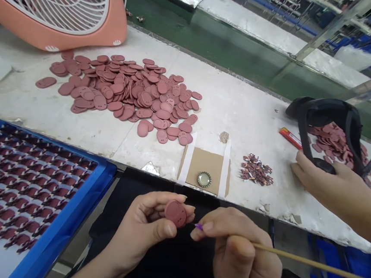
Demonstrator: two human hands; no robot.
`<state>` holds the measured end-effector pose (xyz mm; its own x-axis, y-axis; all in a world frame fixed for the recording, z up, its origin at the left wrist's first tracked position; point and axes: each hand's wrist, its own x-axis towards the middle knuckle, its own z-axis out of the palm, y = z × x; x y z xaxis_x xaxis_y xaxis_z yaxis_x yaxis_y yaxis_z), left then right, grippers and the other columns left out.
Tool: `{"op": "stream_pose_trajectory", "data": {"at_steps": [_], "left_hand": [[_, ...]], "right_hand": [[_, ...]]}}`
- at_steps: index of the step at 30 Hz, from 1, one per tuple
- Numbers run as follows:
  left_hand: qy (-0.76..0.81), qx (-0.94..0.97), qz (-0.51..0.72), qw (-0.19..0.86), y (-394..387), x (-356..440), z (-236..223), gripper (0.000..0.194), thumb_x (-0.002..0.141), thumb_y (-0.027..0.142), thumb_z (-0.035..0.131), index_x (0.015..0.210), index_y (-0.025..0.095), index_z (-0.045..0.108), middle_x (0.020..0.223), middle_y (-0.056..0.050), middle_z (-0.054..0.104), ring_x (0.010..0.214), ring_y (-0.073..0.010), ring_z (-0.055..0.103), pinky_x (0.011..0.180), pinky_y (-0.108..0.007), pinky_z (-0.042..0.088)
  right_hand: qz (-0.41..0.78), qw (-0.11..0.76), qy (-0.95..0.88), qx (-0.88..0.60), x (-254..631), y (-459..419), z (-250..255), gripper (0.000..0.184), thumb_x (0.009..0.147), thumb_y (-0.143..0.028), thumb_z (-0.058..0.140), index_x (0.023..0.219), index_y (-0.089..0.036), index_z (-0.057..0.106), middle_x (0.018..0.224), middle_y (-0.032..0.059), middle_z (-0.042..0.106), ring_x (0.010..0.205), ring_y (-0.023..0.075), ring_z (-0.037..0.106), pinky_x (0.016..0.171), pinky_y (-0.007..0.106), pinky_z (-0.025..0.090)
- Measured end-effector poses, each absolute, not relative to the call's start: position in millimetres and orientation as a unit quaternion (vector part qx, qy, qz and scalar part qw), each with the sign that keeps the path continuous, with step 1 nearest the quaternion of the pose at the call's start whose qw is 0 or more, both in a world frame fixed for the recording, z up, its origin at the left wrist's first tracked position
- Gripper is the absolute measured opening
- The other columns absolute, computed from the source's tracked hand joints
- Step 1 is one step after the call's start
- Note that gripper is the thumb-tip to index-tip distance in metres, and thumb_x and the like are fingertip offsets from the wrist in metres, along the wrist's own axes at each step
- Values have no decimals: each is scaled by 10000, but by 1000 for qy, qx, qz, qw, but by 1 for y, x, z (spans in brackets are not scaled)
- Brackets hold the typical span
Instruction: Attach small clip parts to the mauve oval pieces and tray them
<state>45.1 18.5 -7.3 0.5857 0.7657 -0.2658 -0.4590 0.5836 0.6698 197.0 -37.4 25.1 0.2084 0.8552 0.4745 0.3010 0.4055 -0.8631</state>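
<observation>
My left hand [147, 222] is closed, pinching a reddish-brown oval disc [175, 212] by its edge. A round raised area and small dark holes show on its face. My right hand [237, 247] grips a thin wooden-handled brush [305, 258], purple near its fine dark tip. That tip is close to the disc's right edge; I cannot tell whether it touches. Beyond my hands, a bottle cap [204, 179] lies on a taped piece of cardboard [204, 161] at the table's front edge.
Many similar discs [134, 87] are heaped below an orange fan [117, 25]. A blue tray [79, 194] holds rows of dark red pieces. Small dark red parts [257, 169] lie right of the cardboard. Another person's hand [334, 182] touches a black strapped object [307, 119] near more discs.
</observation>
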Motion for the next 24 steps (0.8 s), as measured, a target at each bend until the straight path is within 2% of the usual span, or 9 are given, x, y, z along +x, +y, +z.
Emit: {"op": "stream_pose_trajectory", "data": {"at_steps": [8, 17, 21, 24], "left_hand": [[275, 280, 360, 847, 14, 42, -10, 282, 707, 247, 848, 978, 299, 789, 914, 15, 823, 868, -147, 764, 815, -159, 570], [284, 283, 356, 844, 17, 42, -9, 261, 703, 254, 848, 955, 297, 797, 889, 2, 825, 844, -153, 767, 785, -168, 579], [295, 277, 356, 843, 18, 42, -6, 269, 690, 263, 856, 949, 305, 799, 882, 0, 825, 844, -156, 768, 785, -168, 579], [313, 260, 369, 836, 16, 44, -4, 265, 667, 282, 872, 923, 294, 805, 851, -10, 825, 811, -168, 772, 765, -182, 590]], "right_hand": [[245, 591, -609, -469, 196, -36, 23, 248, 1053, -246, 426, 1021, -124, 639, 825, 56, 689, 711, 146, 667, 612, 268, 542], [240, 525, -646, -499, 198, -34, 30, 249, 1058, -271, 407, 977, -158, 615, 779, 34, 678, 673, 129, 660, 612, 238, 535], [237, 540, -634, -500, 195, -35, 29, 241, 1054, -260, 409, 995, -166, 623, 790, 41, 681, 673, 138, 664, 609, 249, 540], [224, 565, -607, -512, 195, -36, 25, 296, 1063, -314, 376, 972, -187, 628, 762, 32, 674, 670, 149, 669, 583, 258, 560]]}}
